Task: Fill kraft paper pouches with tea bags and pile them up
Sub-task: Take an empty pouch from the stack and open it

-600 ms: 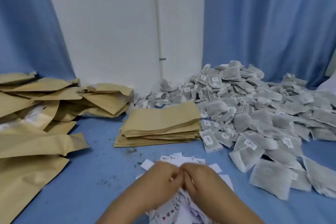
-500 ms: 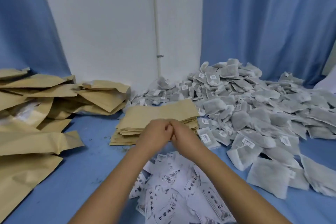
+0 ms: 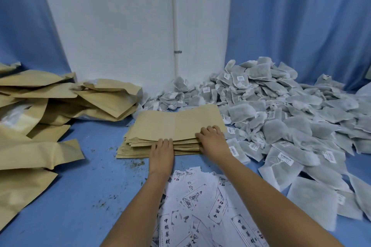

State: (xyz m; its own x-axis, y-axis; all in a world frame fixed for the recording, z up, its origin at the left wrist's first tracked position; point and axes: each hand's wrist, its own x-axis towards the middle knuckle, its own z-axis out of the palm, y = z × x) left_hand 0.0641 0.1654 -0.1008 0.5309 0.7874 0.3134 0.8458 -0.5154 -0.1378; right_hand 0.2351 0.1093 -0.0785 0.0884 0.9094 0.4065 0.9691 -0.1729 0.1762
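Observation:
A flat stack of empty kraft paper pouches (image 3: pixel 172 124) lies in the middle of the blue surface. My left hand (image 3: pixel 162 149) rests with straight fingers against the stack's near edge. My right hand (image 3: pixel 210 139) lies on the stack's near right corner, fingers over the top pouch and thumb at its edge. Whether it grips the pouch is unclear. A big heap of grey tea bags (image 3: pixel 291 122) covers the right side. Filled kraft pouches (image 3: pixel 46 106) lie piled at the left.
Loose white printed labels (image 3: pixel 204 206) lie scattered under my forearms at the front. Tea crumbs (image 3: pixel 132 163) dot the blue surface. A white wall with a pipe (image 3: pixel 174 26) and blue curtains (image 3: pixel 301 16) close off the back.
Both hands were pressed together above the labels. They have moved forward, come apart and landed on the stack of empty pouches.

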